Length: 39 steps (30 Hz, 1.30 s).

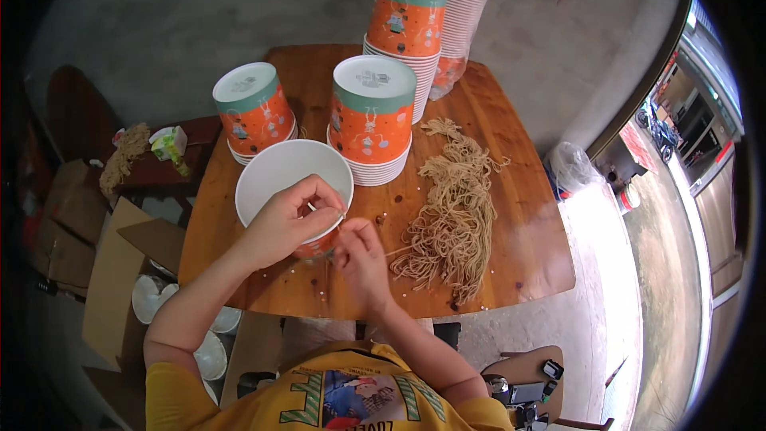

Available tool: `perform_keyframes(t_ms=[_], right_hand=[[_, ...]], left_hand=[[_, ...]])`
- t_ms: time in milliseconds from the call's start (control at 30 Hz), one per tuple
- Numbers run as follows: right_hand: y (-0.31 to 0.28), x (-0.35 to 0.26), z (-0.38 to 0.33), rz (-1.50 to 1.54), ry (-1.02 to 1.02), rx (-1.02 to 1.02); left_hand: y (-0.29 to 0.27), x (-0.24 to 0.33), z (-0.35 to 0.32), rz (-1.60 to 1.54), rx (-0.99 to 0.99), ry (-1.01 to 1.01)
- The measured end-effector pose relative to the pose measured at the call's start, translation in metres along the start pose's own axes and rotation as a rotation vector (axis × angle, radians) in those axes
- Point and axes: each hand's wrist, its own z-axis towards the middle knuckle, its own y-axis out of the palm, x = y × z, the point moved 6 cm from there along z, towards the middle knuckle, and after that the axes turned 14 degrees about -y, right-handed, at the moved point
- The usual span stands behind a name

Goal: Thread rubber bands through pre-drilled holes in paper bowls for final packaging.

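A large paper bucket (279, 172), white inside and orange outside, stands open end up and tilted at the table's near side. My left hand (291, 223) is closed at its near right rim, thumb and forefinger pinched together there. Just right of that rim my right hand (361, 259) is closed, its fingers pinched on a strand of tan cord. The strand trails from this hand toward a tangled heap of tan cords (455, 223) on the right of the table. Fingers hide what exactly sits at the rim.
Upside-down stacks of matching buckets (373, 116) stand behind, with a smaller stack (254, 116) at left and a tall plastic-wrapped stack (459, 0) at the back. Small white bits dot the wooden table (519, 255). A cardboard box (112, 295) holding white tubs sits lower left; a stool (531, 375) lower right.
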Motion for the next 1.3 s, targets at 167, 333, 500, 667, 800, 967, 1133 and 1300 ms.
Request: perform_keyframes(t_ms=[167, 333, 500, 667, 800, 967, 1133, 1300], right_hand=[[0.021, -0.005, -0.020, -0.820, -0.260, -0.311], [0.053, -0.085, 0.003, -0.998, -0.490, -0.556], [0.043, -0.101, 0.047, -0.643, -0.110, -0.612], [0.050, -0.103, 0.057, -0.578, 0.009, -0.581], [0.043, -0.100, 0.059, -0.628, 0.029, -0.564], [0.020, -0.088, 0.064, -0.727, -0.104, -0.507], [0.017, -0.088, 0.055, -0.778, -0.132, -0.463], [0.018, -0.099, 0.050, -0.733, -0.177, -0.450]], left_hand=[[0.003, 0.008, -0.001, 0.069, -0.008, 0.039], [0.004, 0.010, -0.004, 0.097, -0.009, -0.085], [0.005, 0.005, 0.008, 0.115, -0.072, -0.046], [0.004, -0.002, 0.006, 0.078, -0.116, -0.099], [0.013, 0.004, 0.003, 0.055, -0.197, -0.135], [0.019, 0.008, 0.003, 0.008, -0.279, -0.220], [0.021, -0.002, 0.004, -0.162, -0.288, -0.243], [0.016, -0.006, 0.006, -0.147, -0.184, -0.209]])
